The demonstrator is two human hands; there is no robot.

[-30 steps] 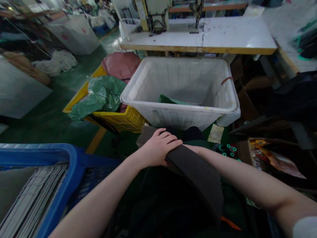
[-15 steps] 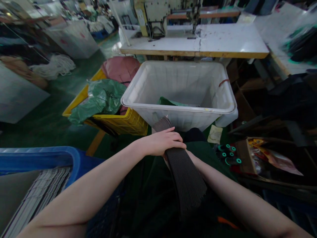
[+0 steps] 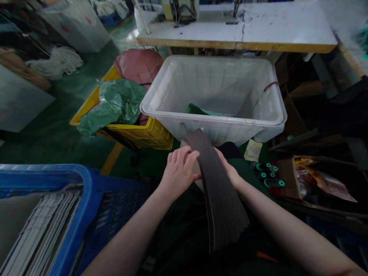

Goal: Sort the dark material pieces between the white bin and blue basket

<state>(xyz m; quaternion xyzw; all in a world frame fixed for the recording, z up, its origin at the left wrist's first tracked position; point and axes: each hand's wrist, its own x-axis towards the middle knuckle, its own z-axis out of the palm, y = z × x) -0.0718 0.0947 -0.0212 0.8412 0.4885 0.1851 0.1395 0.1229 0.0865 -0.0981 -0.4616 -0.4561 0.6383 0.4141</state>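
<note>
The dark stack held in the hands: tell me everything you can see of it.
The stack is a thick bundle of thin, dark grey-brown flat pieces, their edges showing as fine parallel lines. The material looks like fabric or stiff sheet; I cannot tell which. It is fanned slightly and tilted, its upper end pointing toward the white tub, its lower end hanging over the lap. The left hand grips its left side near the top; the right hand supports it from behind, mostly hidden.

The white tub (image 3: 178, 115) blocks passage ahead, the blue crate (image 3: 86, 199) leftward; between them lies open floor.
</note>
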